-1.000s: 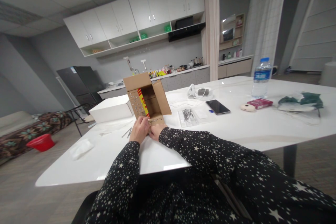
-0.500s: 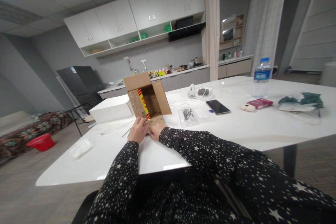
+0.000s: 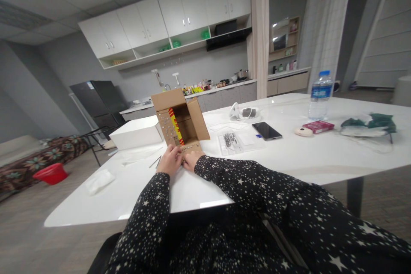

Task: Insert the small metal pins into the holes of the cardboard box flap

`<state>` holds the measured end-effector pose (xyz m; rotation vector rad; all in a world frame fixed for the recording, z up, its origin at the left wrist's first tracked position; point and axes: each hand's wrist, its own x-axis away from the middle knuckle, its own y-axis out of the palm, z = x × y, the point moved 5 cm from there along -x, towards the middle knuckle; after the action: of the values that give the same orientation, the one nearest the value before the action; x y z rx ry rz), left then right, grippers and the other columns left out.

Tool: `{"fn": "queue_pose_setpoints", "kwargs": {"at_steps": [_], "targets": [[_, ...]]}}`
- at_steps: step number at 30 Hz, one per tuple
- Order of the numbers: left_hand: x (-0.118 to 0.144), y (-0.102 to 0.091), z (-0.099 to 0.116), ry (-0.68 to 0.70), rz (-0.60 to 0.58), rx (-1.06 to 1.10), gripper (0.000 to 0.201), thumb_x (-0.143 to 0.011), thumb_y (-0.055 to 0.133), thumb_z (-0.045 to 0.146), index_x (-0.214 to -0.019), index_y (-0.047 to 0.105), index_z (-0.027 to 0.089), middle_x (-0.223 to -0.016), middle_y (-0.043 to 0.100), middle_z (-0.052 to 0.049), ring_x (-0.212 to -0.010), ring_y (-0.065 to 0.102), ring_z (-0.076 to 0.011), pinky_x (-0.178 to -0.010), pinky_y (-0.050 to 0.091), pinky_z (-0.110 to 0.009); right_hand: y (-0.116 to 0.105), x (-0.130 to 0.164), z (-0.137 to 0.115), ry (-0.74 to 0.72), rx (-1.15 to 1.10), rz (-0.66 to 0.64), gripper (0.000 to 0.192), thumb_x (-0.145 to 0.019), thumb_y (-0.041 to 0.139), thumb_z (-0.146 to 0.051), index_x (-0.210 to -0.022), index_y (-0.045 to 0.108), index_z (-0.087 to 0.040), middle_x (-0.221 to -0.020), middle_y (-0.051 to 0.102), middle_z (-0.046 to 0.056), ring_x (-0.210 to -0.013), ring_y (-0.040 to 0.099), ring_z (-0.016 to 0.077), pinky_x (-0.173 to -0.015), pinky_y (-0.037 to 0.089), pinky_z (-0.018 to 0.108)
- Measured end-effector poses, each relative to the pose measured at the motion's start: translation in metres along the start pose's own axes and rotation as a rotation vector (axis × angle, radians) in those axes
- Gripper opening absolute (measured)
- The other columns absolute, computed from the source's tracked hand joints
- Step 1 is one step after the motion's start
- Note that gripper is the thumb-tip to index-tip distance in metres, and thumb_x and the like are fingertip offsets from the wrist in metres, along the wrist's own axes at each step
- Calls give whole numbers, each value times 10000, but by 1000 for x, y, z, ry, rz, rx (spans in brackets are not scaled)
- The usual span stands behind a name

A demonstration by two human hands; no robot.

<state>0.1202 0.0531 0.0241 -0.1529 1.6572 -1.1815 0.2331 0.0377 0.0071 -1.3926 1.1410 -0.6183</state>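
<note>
We are reaching both arms forward from the lower middle of the frame, sleeves in black fabric with white stars, and bringing our hands close together at the near flap of the cardboard box. The box is sitting open on the white bench, left of the frame's centre, with its mouth turned toward us and its flaps spread. Our left hand is curling its fingers over the lower flap, which is studded with small pale dots, and our right hand is resting just beside it, fingertips touching the same flap's edge. Both hands are pinching or pressing the flap; we cannot tell whether anything small is sitting between the fingers. Just right of the box, a clear tray of thin metal pieces is lying flat, and a dark phone is lying beyond it. A white box is standing left of the cardboard one.
</note>
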Motion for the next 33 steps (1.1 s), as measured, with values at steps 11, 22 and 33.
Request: {"fn": "queue_pose_setpoints", "kwargs": {"at_steps": [11,22,33], "targets": [[3,6,1,-56,-168,-101,70,-747,465,206,-772,530,208,-825,487,-24,-688,533,-139,-650,437,-275,1,-1,1,9,-4,1,372,-802,414,-379,-1027,632,-177,-935,671,139,-863,636,274,-723,496,378],[4,4,7,-69,-224,-124,111,-742,465,228,-819,544,219,-827,561,-22,-683,554,-149,-627,403,-261,1,-1,0,-4,-14,-8,386,-808,406,-381,-1066,606,-175,-951,664,150,-866,635,281,-726,492,395],[2,3,8,-59,-240,-106,113,-740,459,254,-797,553,226,-811,619,-20,-708,575,-162,-635,413,-262,4,-3,1,-11,-5,1,370,-796,428,-377,-1057,605,-184,-936,666,134,-855,637,278,-714,493,380]]}}
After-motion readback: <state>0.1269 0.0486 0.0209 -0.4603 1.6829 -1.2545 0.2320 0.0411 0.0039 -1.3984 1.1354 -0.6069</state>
